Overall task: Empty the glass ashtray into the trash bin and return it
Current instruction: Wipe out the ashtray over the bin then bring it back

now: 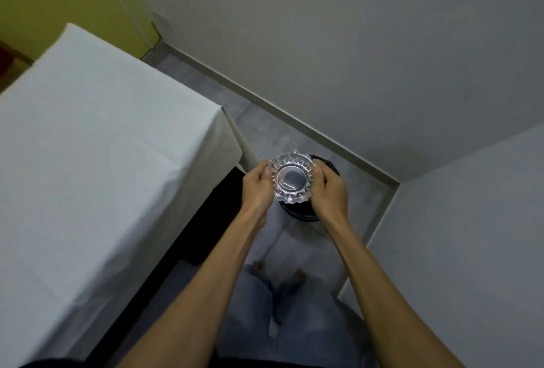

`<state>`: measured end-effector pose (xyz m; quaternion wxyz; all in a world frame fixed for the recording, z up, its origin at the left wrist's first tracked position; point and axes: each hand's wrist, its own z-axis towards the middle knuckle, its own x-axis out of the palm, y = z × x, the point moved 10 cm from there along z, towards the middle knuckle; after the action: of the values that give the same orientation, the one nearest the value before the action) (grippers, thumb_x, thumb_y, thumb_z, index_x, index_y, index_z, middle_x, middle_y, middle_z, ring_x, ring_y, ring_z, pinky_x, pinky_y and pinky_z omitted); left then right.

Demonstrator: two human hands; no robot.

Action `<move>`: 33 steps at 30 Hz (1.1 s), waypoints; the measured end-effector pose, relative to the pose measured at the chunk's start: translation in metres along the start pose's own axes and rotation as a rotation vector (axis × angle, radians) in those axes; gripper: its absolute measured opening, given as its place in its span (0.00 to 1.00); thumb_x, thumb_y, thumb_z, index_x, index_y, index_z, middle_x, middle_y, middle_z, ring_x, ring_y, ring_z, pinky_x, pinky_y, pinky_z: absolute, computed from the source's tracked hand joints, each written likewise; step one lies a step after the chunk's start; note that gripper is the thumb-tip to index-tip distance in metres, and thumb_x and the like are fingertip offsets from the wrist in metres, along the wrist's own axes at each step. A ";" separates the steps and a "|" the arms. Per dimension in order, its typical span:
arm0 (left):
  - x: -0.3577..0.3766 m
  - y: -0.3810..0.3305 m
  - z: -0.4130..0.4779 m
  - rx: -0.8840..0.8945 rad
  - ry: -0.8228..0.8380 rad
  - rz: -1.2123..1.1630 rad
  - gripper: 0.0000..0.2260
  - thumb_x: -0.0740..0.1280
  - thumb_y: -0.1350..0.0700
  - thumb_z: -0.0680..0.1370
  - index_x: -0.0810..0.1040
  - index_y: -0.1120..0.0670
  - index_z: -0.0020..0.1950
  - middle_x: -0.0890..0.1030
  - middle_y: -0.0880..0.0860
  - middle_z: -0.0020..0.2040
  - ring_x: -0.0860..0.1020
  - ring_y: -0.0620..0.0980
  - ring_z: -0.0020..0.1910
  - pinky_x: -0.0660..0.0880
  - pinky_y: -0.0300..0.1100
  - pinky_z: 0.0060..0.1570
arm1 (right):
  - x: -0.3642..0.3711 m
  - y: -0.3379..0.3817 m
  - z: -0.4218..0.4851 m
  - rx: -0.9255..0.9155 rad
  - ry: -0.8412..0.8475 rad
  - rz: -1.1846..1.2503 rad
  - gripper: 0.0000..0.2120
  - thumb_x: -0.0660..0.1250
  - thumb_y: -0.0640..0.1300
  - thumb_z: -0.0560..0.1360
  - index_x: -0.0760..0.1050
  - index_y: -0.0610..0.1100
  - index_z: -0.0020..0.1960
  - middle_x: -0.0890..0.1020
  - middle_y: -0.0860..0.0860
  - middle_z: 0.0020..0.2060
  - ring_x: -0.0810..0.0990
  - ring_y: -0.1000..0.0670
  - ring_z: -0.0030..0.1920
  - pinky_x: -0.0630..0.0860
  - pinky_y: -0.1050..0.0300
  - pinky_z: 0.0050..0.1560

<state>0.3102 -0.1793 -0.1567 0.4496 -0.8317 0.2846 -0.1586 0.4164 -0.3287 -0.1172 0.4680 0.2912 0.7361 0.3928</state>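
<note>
The clear cut-glass ashtray is held in the air between both hands, directly above a round black trash bin that stands on the floor in the corner. My left hand grips its left rim and my right hand grips its right rim. The ashtray's round base faces the camera, so it looks turned over or steeply tipped. Most of the bin is hidden behind the ashtray and my hands; only its dark rim shows at the top right and below.
A table with a white cloth fills the left side, its corner close to my left hand. Pale walls meet in a corner just behind the bin. Grey floor, my jeans and bare feet lie below.
</note>
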 end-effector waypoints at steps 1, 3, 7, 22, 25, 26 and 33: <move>-0.010 -0.013 -0.008 0.022 -0.024 0.017 0.12 0.61 0.62 0.83 0.81 0.59 0.62 0.85 0.57 0.55 0.82 0.51 0.51 0.79 0.48 0.58 | 0.001 0.018 -0.005 -0.021 0.013 0.008 0.15 0.56 0.44 0.83 0.81 0.46 0.58 0.80 0.58 0.45 0.77 0.57 0.46 0.72 0.68 0.47; -0.036 -0.033 -0.021 0.067 -0.083 0.030 0.13 0.60 0.62 0.83 0.81 0.58 0.64 0.85 0.54 0.55 0.82 0.49 0.52 0.79 0.44 0.57 | 0.009 0.050 -0.013 -0.071 0.055 0.011 0.15 0.56 0.45 0.83 0.81 0.47 0.59 0.81 0.58 0.47 0.77 0.58 0.46 0.69 0.78 0.44; -0.097 -0.054 -0.041 0.100 -0.215 0.019 0.14 0.60 0.62 0.83 0.83 0.54 0.60 0.86 0.49 0.53 0.82 0.45 0.52 0.79 0.42 0.57 | 0.052 0.102 -0.033 -0.163 0.202 -0.023 0.14 0.58 0.47 0.82 0.81 0.47 0.58 0.84 0.57 0.47 0.81 0.56 0.48 0.72 0.72 0.45; -0.337 -0.084 -0.040 -0.018 -0.616 -0.060 0.12 0.66 0.56 0.75 0.87 0.44 0.51 0.88 0.49 0.47 0.85 0.55 0.52 0.81 0.53 0.57 | 0.281 0.239 -0.073 -0.472 0.639 -0.229 0.17 0.56 0.46 0.83 0.81 0.39 0.52 0.86 0.44 0.47 0.83 0.44 0.49 0.75 0.53 0.51; -0.371 -0.083 -0.036 -0.047 -0.676 -0.083 0.14 0.69 0.56 0.75 0.85 0.50 0.59 0.87 0.48 0.51 0.85 0.50 0.50 0.81 0.50 0.58 | 0.322 0.247 -0.076 -0.524 0.691 -0.280 0.18 0.55 0.46 0.82 0.79 0.37 0.47 0.85 0.41 0.39 0.82 0.41 0.42 0.76 0.48 0.44; -0.381 -0.082 -0.035 -0.065 -0.701 -0.084 0.14 0.69 0.56 0.75 0.85 0.50 0.60 0.87 0.48 0.51 0.84 0.50 0.51 0.80 0.50 0.58 | 0.334 0.248 -0.077 -0.540 0.705 -0.290 0.18 0.55 0.45 0.82 0.79 0.36 0.46 0.84 0.40 0.38 0.81 0.40 0.41 0.76 0.47 0.42; -0.415 -0.076 -0.027 -0.151 -0.862 -0.153 0.10 0.69 0.58 0.75 0.88 0.46 0.50 0.86 0.47 0.52 0.83 0.52 0.54 0.79 0.48 0.61 | 0.401 0.261 -0.071 -0.600 0.822 -0.382 0.13 0.57 0.40 0.78 0.78 0.36 0.44 0.79 0.41 0.31 0.76 0.40 0.34 0.71 0.51 0.37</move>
<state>-0.0062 0.0917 -0.0818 0.4522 -0.8710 0.0196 0.1912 0.2097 0.1054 -0.0617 0.2673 -0.1719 0.7538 0.5751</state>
